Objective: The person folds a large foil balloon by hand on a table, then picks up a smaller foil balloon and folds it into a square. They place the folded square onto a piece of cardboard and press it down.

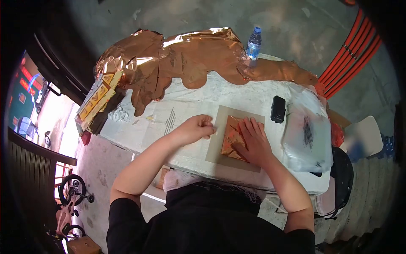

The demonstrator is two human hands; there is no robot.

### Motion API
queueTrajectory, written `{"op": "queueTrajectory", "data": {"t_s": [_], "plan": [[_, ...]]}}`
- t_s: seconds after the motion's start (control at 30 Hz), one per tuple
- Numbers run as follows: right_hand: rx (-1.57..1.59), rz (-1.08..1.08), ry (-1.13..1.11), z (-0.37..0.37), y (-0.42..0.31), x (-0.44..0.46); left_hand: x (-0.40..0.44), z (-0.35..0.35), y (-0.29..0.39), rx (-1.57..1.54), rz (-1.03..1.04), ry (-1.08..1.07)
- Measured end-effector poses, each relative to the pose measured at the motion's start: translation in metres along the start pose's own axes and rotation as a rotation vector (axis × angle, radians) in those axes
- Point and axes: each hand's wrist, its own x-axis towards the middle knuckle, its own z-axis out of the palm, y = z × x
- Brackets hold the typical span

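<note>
On the white-covered table (186,111) lies a grey-brown cardboard sheet (215,148). A shiny copper-coloured foil rectangle (229,134) rests on top of it, its surface creased and patchy. My right hand (255,142) is spread flat over the right part of this foil, fingers pointing away from me. Just left of the cardboard, my left hand (198,129) is closed with its fingers curled against the thumb; what is in them, if anything, cannot be made out. A long copper foil sheet (186,63) with scalloped, cut-out edges stretches along the table's far side.
A blue-capped water bottle (253,45) stands at the far edge. To the right are a black case (278,109) and a stack of clear plastic sheets (296,139). Yellow printed packs (97,101) sit at the left edge, beside crumpled white tissue (119,113). Red pipes (353,51) rise beyond.
</note>
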Motion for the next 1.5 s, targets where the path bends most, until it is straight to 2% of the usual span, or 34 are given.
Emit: {"op": "queueTrajectory", "data": {"t_s": [0.03, 0.13, 0.17, 0.2, 0.27, 0.33, 0.4, 0.53, 0.63, 0.7, 0.8, 1.07, 1.23, 1.33, 1.5], "plan": [[-0.003, 0.006, -0.026, -0.003, -0.002, 0.000, 0.002, -0.003, -0.001, -0.149, -0.038, 0.007], [0.005, 0.007, -0.032, -0.002, 0.000, 0.000, 0.009, 0.003, 0.004, -0.117, -0.089, 0.006], [0.021, 0.009, -0.028, -0.001, 0.000, 0.000, 0.009, 0.009, 0.005, -0.144, 0.004, -0.029], [0.012, 0.001, -0.026, -0.003, -0.001, 0.001, 0.012, 0.011, 0.002, -0.147, 0.015, -0.023], [0.010, 0.023, -0.062, -0.006, -0.004, 0.002, 0.020, 0.012, -0.009, 0.261, 0.104, 0.108], [0.006, -0.001, -0.076, -0.006, -0.005, 0.003, 0.009, 0.018, -0.001, 0.224, 0.131, 0.156], [0.011, -0.022, -0.095, -0.005, -0.006, 0.006, 0.001, 0.016, -0.006, 0.375, 0.210, 0.231], [0.057, -0.110, -0.075, 0.004, -0.016, 0.015, -0.020, 0.010, -0.010, 0.291, 0.194, 0.292], [0.027, -0.139, -0.060, 0.006, -0.018, 0.019, -0.032, 0.006, -0.011, 0.463, 0.164, 0.400], [0.005, -0.133, -0.066, 0.007, -0.018, 0.018, -0.033, -0.001, -0.023, 1.016, 0.537, 0.640], [0.015, -0.136, -0.046, 0.007, -0.019, 0.017, -0.040, 0.002, -0.030, 1.127, 0.462, 0.601], [0.033, -0.122, -0.037, 0.006, -0.020, 0.017, -0.046, -0.003, -0.032, 1.039, 0.466, 0.529], [0.034, -0.125, -0.033, 0.006, -0.020, 0.016, -0.044, -0.003, -0.034, 0.922, 0.507, 0.584], [0.037, -0.121, -0.039, 0.006, -0.020, 0.017, -0.048, -0.001, -0.028, 0.883, 0.461, 0.562], [0.039, -0.112, -0.049, 0.005, -0.021, 0.017, -0.048, -0.001, -0.032, 0.887, 0.496, 0.566]]}}
